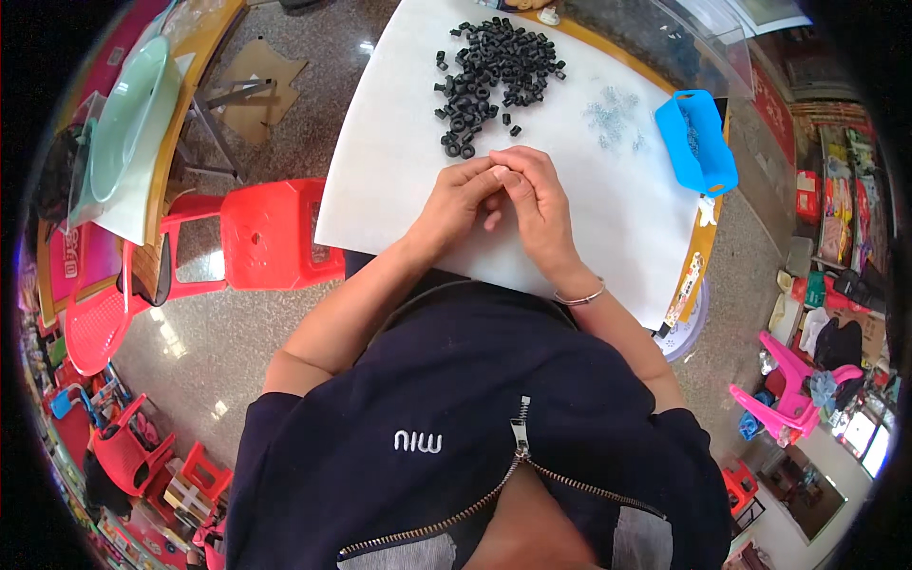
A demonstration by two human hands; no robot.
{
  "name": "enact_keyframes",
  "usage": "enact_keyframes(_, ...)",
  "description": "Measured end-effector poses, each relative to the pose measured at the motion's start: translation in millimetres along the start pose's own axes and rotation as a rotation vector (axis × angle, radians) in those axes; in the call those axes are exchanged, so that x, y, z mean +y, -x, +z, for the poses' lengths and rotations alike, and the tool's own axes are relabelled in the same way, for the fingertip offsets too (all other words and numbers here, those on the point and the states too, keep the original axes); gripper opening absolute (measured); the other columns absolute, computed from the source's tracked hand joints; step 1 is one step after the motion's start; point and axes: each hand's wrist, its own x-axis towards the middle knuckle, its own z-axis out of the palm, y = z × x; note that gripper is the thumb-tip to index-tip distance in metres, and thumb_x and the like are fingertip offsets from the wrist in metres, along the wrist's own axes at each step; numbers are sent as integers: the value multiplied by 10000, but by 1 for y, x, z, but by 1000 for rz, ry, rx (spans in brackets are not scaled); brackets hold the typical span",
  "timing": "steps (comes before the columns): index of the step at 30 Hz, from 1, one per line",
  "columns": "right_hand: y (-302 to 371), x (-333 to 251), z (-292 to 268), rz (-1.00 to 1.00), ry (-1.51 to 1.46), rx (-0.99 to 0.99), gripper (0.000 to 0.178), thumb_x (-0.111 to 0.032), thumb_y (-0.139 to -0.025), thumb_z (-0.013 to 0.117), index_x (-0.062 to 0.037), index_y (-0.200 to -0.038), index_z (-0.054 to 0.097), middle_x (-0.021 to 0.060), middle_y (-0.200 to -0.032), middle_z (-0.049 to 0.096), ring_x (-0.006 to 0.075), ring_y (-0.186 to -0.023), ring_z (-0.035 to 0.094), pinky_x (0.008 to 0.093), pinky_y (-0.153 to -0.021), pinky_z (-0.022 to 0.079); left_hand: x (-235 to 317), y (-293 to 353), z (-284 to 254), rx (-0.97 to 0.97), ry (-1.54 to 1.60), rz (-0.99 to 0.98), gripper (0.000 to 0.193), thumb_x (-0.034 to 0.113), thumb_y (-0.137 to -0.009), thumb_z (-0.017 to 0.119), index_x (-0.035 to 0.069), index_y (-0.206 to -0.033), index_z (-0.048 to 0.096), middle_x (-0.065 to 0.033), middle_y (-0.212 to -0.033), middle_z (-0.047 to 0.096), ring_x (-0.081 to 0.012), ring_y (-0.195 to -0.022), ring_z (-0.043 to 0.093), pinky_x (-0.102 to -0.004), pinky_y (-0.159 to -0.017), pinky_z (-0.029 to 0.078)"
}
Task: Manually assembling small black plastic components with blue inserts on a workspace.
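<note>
My left hand and my right hand meet over the near part of the white-covered table. Thumbs and fingertips press together, and whatever lies between them is hidden. Just beyond my fingers, a loose heap of small black ring-shaped pieces spreads toward the far edge. A few of these rings lie close to my left fingertips. To the right is a thin scatter of tiny greyish bits, too small to name. A bracelet circles my right wrist.
A blue plastic basket stands at the table's right edge, with small bits inside. On the left are a red stool and another table bearing a pale green basin. A pink stool and crowded shelves stand farther right.
</note>
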Motion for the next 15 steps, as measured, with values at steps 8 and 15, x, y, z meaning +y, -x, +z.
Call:
enact_keyframes(8, 0, -4, -9, 110, -90, -16, 202, -51, -867, 569, -47, -1057, 639, 104, -1072, 546, 211, -980, 539, 312, -845, 456, 8, -3, -3, -106, 265, -84, 282, 224, -947, 512, -25, -1051, 597, -14, -734, 530, -89, -611, 485, -234, -526, 461)
enact_keyframes(15, -11, -23, -32, -205, 333, -44, 267, -3, -725, 665, -86, -979, 679, 50, -947, 574, 230, -912, 517, 312, -780, 454, 16, 0, 0, -166, 165, -109, 286, 214, -923, 568, -20, -1086, 597, -16, -805, 589, -77, -649, 524, -227, -572, 501)
